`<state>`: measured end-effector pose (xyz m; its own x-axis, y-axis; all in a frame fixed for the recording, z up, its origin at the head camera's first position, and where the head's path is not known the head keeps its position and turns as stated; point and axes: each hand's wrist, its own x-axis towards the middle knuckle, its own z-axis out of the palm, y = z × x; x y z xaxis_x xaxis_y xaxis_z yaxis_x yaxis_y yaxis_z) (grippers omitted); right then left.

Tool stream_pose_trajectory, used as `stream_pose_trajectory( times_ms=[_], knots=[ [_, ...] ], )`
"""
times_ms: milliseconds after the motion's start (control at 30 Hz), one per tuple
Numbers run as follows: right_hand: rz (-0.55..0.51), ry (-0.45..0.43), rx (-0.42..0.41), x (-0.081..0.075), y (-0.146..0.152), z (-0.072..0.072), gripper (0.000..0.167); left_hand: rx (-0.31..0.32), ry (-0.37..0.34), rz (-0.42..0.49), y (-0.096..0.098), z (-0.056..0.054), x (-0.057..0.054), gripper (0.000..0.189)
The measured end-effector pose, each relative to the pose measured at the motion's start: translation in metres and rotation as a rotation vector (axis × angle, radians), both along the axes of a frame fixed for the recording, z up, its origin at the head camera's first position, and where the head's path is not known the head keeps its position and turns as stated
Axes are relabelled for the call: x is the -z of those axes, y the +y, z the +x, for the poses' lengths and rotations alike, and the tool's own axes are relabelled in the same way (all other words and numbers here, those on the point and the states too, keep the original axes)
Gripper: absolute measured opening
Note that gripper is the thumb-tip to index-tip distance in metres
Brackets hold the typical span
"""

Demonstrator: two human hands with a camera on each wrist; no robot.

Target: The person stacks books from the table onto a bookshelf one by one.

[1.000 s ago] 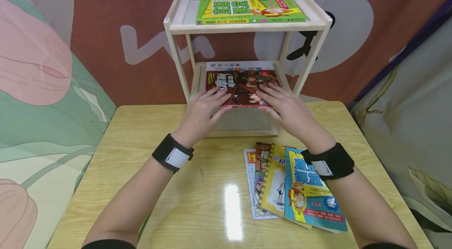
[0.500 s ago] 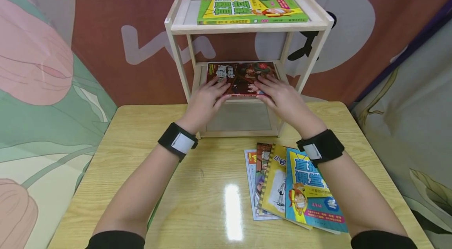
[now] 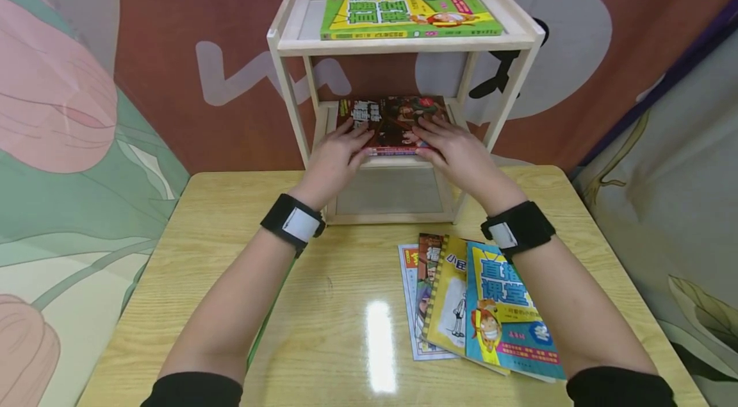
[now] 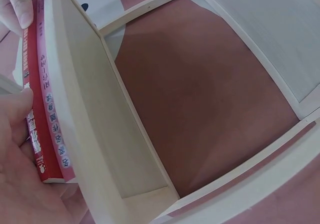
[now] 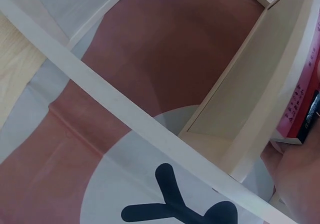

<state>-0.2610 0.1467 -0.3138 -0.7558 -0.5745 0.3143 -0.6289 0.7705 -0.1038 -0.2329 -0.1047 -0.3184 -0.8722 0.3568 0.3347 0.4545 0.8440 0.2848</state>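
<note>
A dark red book [image 3: 394, 131] lies flat on the middle shelf of a small white wooden rack [image 3: 403, 46]. Beneath it is a book with a pink spine [image 4: 50, 98], the two stacked with spines facing front. My left hand [image 3: 331, 157] rests on the left part of the red cover, fingers extended, thumb at the spine. On the right part lies my right hand [image 3: 461, 157], fingers likewise extended and thumb by the front edge. In the right wrist view only a part of the right hand shows beside the spines.
A green and yellow book [image 3: 409, 13] lies on the rack's top board. Several books, with a blue one [image 3: 507, 323] uppermost, lie fanned out on the wooden table [image 3: 323, 330] at front right. A printed curtain [image 3: 230, 118] hangs behind the rack.
Both hands and the red book have moved back, deeper into the middle shelf. The white-edged cover that showed behind it is now covered, and the pink spine shows below the red one.
</note>
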Motion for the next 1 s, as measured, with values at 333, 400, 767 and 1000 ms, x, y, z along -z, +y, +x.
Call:
stream_pose_trajectory(
  times_ms=[333,400,767,1000],
  knots=[
    [0.014,-0.034,-0.005,0.0,0.001,-0.008,0.051,-0.004,-0.026,0.03,0.0,-0.006,0.001,0.044],
    [0.017,-0.043,-0.001,0.0,0.001,-0.009,0.051,-0.002,-0.026,0.042,0.0,-0.008,0.001,0.044],
    [0.037,-0.091,0.017,-0.001,-0.001,-0.009,0.052,0.01,-0.007,0.052,-0.004,-0.012,0.004,0.043],
    [0.027,-0.096,0.018,0.001,0.0,-0.009,0.052,0.005,0.009,0.066,-0.003,-0.012,0.008,0.043]
  ],
)
